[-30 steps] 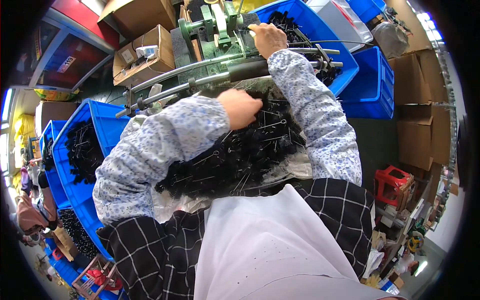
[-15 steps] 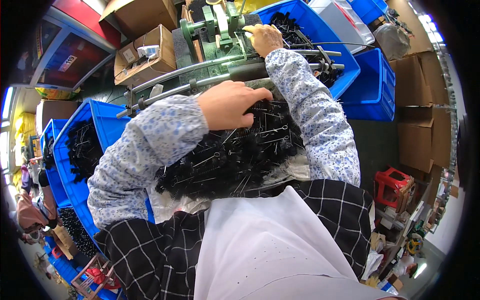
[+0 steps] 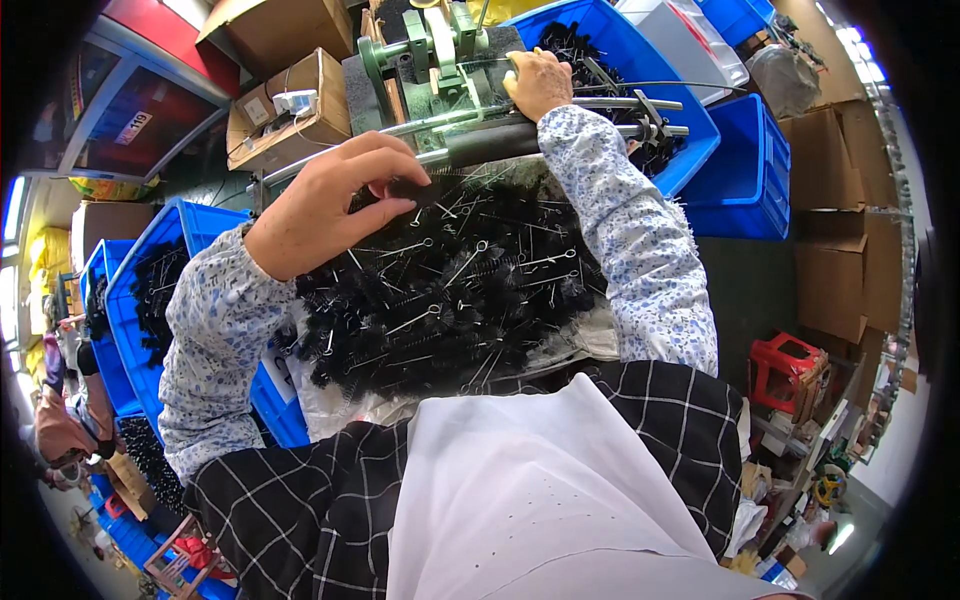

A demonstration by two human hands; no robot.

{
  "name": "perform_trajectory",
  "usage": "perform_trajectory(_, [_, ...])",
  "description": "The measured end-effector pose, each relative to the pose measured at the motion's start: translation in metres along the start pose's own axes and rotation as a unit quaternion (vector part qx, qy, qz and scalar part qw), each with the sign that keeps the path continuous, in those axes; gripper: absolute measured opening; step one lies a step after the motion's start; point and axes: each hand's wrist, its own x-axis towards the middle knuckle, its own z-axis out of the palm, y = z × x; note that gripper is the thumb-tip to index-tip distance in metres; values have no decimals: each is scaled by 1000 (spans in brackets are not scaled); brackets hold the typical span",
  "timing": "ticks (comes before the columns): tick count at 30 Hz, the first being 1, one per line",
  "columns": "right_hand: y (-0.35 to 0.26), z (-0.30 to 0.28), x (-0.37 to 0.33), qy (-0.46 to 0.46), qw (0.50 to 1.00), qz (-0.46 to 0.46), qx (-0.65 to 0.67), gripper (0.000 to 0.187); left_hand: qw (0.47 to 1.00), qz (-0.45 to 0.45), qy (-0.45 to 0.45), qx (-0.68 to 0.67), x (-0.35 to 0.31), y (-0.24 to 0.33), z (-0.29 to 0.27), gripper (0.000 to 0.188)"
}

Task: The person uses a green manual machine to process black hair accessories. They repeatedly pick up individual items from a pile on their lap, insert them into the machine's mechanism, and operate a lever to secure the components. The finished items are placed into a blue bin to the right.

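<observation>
My left hand (image 3: 340, 210) is closed, thumb and fingers pinching a small black-bristled wire brush (image 3: 426, 192) above the left of the pile. Beneath it lies a heap of black wire brushes (image 3: 440, 300) with thin metal stems, several ending in loops. My right hand (image 3: 540, 82), with yellow coverings on its thumb and a finger, is closed beside the green machine (image 3: 450, 80). What its fingertips grip, if anything, cannot be made out. Metal rails (image 3: 620, 103) and a dark padded bar (image 3: 492, 143) run between the machine and the pile.
Behind my right hand stands a large blue bin (image 3: 690, 135) with more black brushes, a second blue bin (image 3: 765, 170) next to it. Another blue bin (image 3: 215, 225) is at the left. A cardboard box (image 3: 290, 120) sits left of the machine; a red stool (image 3: 785, 375) stands right.
My left hand has moved left from over the pile's far middle and now pinches a brush. My right hand has shifted slightly right, near the machine.
</observation>
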Motion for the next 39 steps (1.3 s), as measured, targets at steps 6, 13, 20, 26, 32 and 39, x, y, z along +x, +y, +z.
perform_trajectory(6, [-55,8,5,-2,1000,-10,-9,20,1000,-21,-4,5,4,2,-4,22])
perform_trajectory(13, [-37,-1,4,13,999,-28,-30,21,999,-5,48,15,5,-3,-11,18])
perform_trajectory(20, [27,-3,23,-34,999,4,-40,24,998,-36,44,-17,9,-19,-5,15])
perform_trajectory(26, [41,-20,41,-126,984,-33,-123,26,999,-40,17,-15,25,-23,6,14])
perform_trajectory(32, [26,-78,3,-26,992,-86,84,35,994,-28,104,-22,42,-40,29,17])
perform_trajectory(39, [-56,-83,-53,-269,779,-57,564,26,984,-18,179,-4,31,-40,33,30])
